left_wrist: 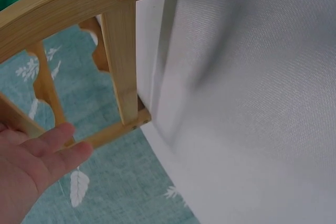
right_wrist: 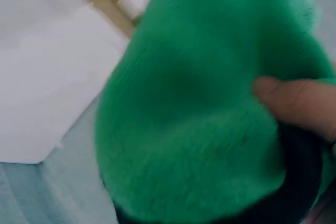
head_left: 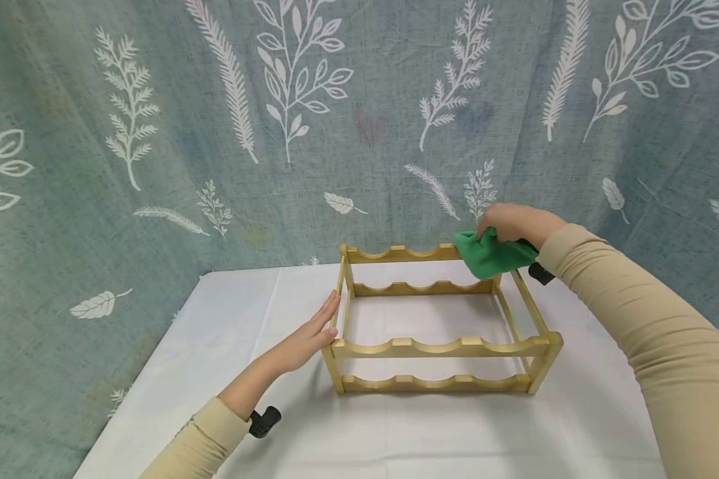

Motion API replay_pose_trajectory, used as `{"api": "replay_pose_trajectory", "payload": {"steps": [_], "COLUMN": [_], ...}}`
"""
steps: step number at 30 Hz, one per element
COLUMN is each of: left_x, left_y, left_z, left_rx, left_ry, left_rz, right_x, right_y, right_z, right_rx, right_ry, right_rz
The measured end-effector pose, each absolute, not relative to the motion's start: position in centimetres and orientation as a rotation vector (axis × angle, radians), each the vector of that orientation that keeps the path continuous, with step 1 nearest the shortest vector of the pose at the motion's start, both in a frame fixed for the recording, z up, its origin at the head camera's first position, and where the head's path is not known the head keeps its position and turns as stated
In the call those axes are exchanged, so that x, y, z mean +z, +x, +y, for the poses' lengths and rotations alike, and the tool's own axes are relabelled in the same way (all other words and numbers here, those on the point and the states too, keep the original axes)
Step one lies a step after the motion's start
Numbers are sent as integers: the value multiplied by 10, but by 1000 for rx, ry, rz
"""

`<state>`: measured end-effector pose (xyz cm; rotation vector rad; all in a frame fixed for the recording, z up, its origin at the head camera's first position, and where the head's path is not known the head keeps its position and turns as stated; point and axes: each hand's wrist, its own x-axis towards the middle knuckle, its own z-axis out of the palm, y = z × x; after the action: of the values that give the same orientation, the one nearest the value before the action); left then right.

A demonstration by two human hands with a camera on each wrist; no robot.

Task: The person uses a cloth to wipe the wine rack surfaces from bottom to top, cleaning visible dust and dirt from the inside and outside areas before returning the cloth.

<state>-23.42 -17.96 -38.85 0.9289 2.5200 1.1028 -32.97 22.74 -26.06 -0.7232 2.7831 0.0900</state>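
Note:
A wooden rack [head_left: 443,347] with scalloped rails stands on the white table. My left hand [head_left: 302,342] rests against its left side, fingers straight along the upper side bar; the left wrist view shows the same fingers [left_wrist: 58,150] extended beside the wood. At the rack's back right corner, my right hand [head_left: 515,223] grips a green cloth [head_left: 485,256] bunched under the fingers. The cloth hangs over the end of the back top rail and hides that corner. Up close in the right wrist view, the thumb [right_wrist: 299,100] presses on the fuzzy green cloth [right_wrist: 194,93].
The white tablecloth [head_left: 228,319] spreads around the rack. Behind and at both sides hangs a blue-green curtain [head_left: 371,133] with white leaf prints. A black wrist camera [head_left: 265,422] sits under the left wrist, another [head_left: 540,273] by the right.

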Motion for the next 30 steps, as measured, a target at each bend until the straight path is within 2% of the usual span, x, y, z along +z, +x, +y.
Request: {"api": "replay_pose_trajectory", "payload": {"steps": [11, 15, 20, 30], "left_x": [-388, -387, -387, -388], "left_y": [-235, -235, -234, -234], "left_z": [-179, -179, -179, -179], "left_rx": [1075, 1083, 1085, 1092], "left_ry": [925, 921, 932, 910], "left_rz": [2523, 2522, 2525, 2531], "right_x": [-235, -238, -261, -296], "right_y": [-328, -327, -329, -327], "right_z": [252, 258, 264, 267], "right_rx": [133, 8, -164, -92], "right_ry": [-379, -280, -290, -491], "right_rz": [3015, 3093, 3084, 3128]}}
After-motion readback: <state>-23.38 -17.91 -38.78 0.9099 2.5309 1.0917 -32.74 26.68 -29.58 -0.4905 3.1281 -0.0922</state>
